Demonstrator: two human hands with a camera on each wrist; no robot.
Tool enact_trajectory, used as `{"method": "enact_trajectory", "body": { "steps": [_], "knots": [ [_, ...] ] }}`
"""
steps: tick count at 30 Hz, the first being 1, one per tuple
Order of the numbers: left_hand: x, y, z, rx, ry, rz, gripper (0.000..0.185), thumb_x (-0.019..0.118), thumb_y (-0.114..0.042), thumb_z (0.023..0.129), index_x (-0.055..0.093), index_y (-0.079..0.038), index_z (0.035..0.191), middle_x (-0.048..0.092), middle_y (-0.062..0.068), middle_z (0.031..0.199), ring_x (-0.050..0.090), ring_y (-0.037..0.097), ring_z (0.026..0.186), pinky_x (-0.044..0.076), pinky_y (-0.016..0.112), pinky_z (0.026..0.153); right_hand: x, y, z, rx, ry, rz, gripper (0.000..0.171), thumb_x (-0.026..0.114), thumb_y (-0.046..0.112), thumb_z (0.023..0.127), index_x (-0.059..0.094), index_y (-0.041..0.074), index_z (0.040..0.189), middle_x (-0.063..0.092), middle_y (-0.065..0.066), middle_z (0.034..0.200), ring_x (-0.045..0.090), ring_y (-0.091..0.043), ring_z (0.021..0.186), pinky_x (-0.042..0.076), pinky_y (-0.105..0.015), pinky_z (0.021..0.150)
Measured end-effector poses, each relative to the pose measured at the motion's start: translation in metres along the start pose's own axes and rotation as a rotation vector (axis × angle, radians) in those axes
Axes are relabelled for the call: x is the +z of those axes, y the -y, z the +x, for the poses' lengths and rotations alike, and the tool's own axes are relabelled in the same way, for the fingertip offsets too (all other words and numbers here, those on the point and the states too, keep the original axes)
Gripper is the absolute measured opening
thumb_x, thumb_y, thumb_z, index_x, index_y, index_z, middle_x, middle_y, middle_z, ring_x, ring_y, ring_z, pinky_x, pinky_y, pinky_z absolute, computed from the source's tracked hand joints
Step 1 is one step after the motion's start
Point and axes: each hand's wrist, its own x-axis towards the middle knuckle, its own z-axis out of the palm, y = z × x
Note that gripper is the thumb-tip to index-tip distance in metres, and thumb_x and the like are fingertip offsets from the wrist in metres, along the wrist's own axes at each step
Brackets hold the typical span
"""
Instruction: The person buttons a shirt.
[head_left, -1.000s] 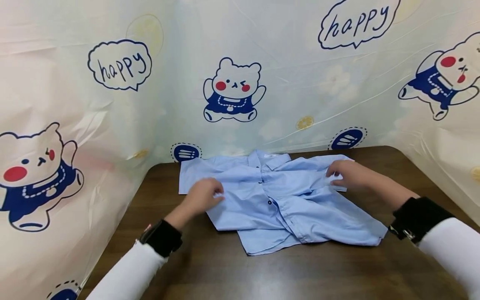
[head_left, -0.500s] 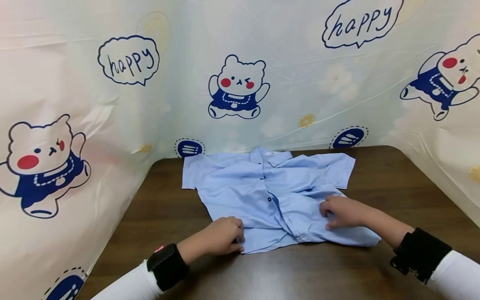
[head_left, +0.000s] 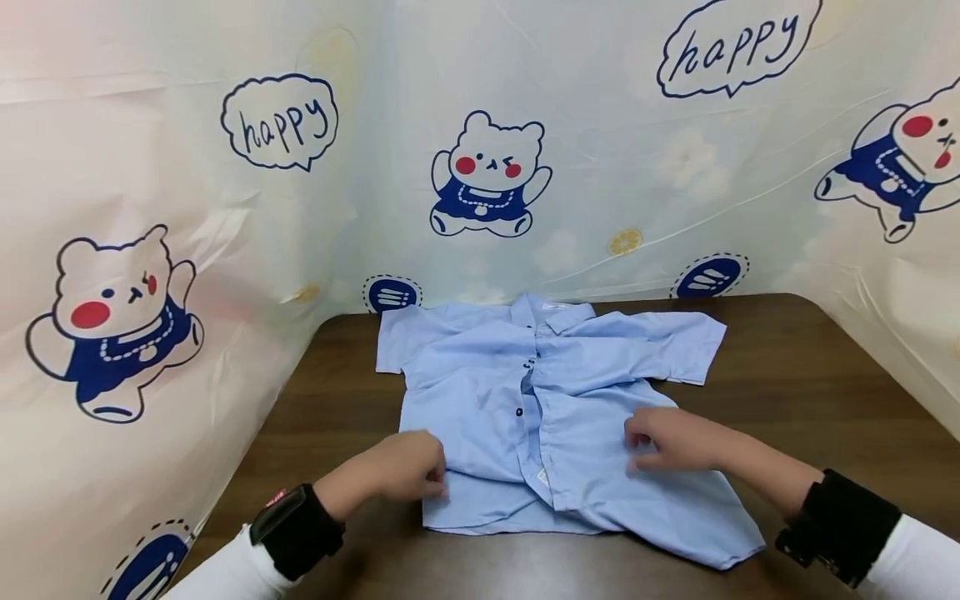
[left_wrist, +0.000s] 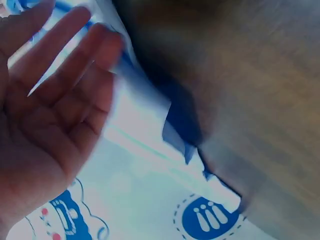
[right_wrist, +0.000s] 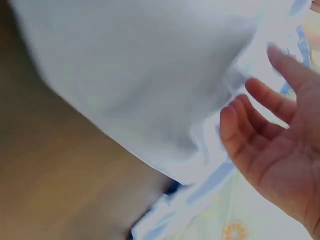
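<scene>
A light blue short-sleeved button-up shirt (head_left: 472, 400) lies front up, its collar (head_left: 573, 318) at the far side and its hem toward me. Its placket gapes below the chest, with a dark button showing. My left hand (head_left: 405, 467) is at the shirt's lower left edge, fingers loosely bent; in the left wrist view no cloth is between the fingers (left_wrist: 90, 50). Over the lower right front hovers my right hand (head_left: 675, 437), thumb and fingers apart. The right wrist view shows that palm (right_wrist: 285, 165) bare, beside the pale cloth (right_wrist: 135, 75).
The shirt lies on a dark brown wooden table (head_left: 810, 400) with rounded far corners. A pale curtain (head_left: 600, 150) printed with bears and "happy" bubbles hangs behind and at both sides. Each wrist wears a black strap (head_left: 296, 533) over a white sleeve.
My left hand came down to the hem, then shifted left. The shirt's lower part has spread left and toward me, and its front opening gapes wider. My right hand has come lower and slightly left.
</scene>
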Motion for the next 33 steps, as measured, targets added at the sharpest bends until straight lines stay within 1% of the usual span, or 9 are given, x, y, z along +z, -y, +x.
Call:
{"method": "enact_trajectory", "body": {
  "steps": [3, 5, 7, 10, 14, 18, 28, 31, 33],
  "knots": [
    [-0.005, 0.012, 0.017, -0.026, -0.146, -0.013, 0.015, 0.076, -0.014, 0.085, 0.070, -0.012, 0.071, 0.057, -0.009, 0.066, 0.054, 0.007, 0.064, 0.048, 0.025, 0.061, -0.006, -0.004, 0.012, 0.011, -0.108, -0.089, 0.008, 0.073, 0.009, 0.086, 0.067, 0.009, 0.091, 0.057, 0.003, 0.085, 0.057, -0.014, 0.078, 0.049, -0.032, 0.068],
    [-0.005, 0.023, 0.030, -0.081, -0.211, -0.008, 0.007, 0.075, -0.013, 0.085, 0.074, -0.007, 0.087, 0.067, -0.001, 0.083, 0.063, 0.016, 0.081, 0.052, 0.032, 0.075, -0.008, -0.009, 0.021, 0.055, -0.118, -0.131, 0.011, 0.070, 0.004, 0.087, 0.069, 0.004, 0.097, 0.061, -0.002, 0.089, 0.061, -0.020, 0.084, 0.051, -0.037, 0.073],
    [-0.004, 0.033, 0.042, -0.162, -0.190, -0.003, 0.024, 0.075, -0.017, 0.086, 0.072, -0.001, 0.104, 0.069, 0.009, 0.103, 0.063, 0.026, 0.102, 0.049, 0.040, 0.090, -0.007, -0.016, 0.030, 0.119, -0.071, -0.144, 0.016, 0.068, 0.006, 0.089, 0.068, 0.000, 0.104, 0.064, -0.006, 0.093, 0.062, -0.024, 0.088, 0.051, -0.041, 0.076],
    [-0.002, 0.047, 0.058, -0.255, -0.068, -0.019, 0.050, 0.075, -0.028, 0.087, 0.062, 0.001, 0.125, 0.062, 0.016, 0.125, 0.053, 0.033, 0.122, 0.040, 0.045, 0.104, -0.004, -0.030, 0.042, 0.233, 0.020, -0.159, 0.033, 0.066, 0.019, 0.093, 0.065, -0.006, 0.114, 0.064, -0.016, 0.103, 0.061, -0.033, 0.098, 0.050, -0.047, 0.083],
    [-0.002, 0.060, 0.077, -0.300, 0.040, -0.019, 0.077, 0.077, -0.044, 0.082, 0.050, 0.000, 0.139, 0.050, 0.020, 0.140, 0.041, 0.038, 0.133, 0.032, 0.048, 0.109, -0.003, -0.048, 0.056, 0.371, 0.110, -0.205, 0.062, 0.068, 0.041, 0.090, 0.057, -0.010, 0.125, 0.055, -0.031, 0.119, 0.052, -0.047, 0.112, 0.044, -0.056, 0.092],
    [-0.004, 0.072, 0.095, -0.333, 0.083, -0.022, 0.094, 0.081, -0.051, 0.074, 0.042, -0.001, 0.145, 0.038, 0.024, 0.149, 0.031, 0.039, 0.139, 0.028, 0.049, 0.112, -0.007, -0.063, 0.070, 0.471, 0.179, -0.224, 0.077, 0.069, 0.050, 0.087, 0.052, -0.011, 0.131, 0.045, -0.038, 0.129, 0.043, -0.053, 0.122, 0.038, -0.060, 0.098],
    [-0.010, 0.110, 0.124, -0.386, 0.078, -0.180, 0.105, 0.089, -0.043, 0.068, 0.035, -0.007, 0.150, 0.022, 0.019, 0.158, 0.015, 0.035, 0.146, 0.018, 0.048, 0.116, -0.014, -0.085, 0.097, 0.551, 0.216, -0.245, 0.076, 0.067, 0.051, 0.088, 0.053, -0.013, 0.126, 0.048, -0.038, 0.125, 0.045, -0.053, 0.119, 0.038, -0.059, 0.098],
    [-0.011, 0.112, 0.125, -0.391, 0.060, -0.175, 0.102, 0.090, -0.040, 0.067, 0.039, -0.006, 0.148, 0.028, 0.018, 0.156, 0.022, 0.034, 0.144, 0.022, 0.046, 0.115, -0.015, -0.086, 0.098, 0.543, 0.216, -0.234, 0.077, 0.067, 0.051, 0.087, 0.053, -0.013, 0.126, 0.046, -0.040, 0.126, 0.045, -0.053, 0.119, 0.038, -0.059, 0.098],
    [-0.014, 0.102, 0.121, -0.389, 0.020, -0.107, 0.092, 0.090, -0.035, 0.068, 0.046, -0.003, 0.142, 0.042, 0.019, 0.147, 0.036, 0.034, 0.137, 0.031, 0.045, 0.111, -0.018, -0.081, 0.094, 0.515, 0.189, -0.198, 0.074, 0.068, 0.048, 0.088, 0.053, -0.013, 0.126, 0.047, -0.039, 0.126, 0.046, -0.052, 0.118, 0.039, -0.058, 0.097]
  ]
}}
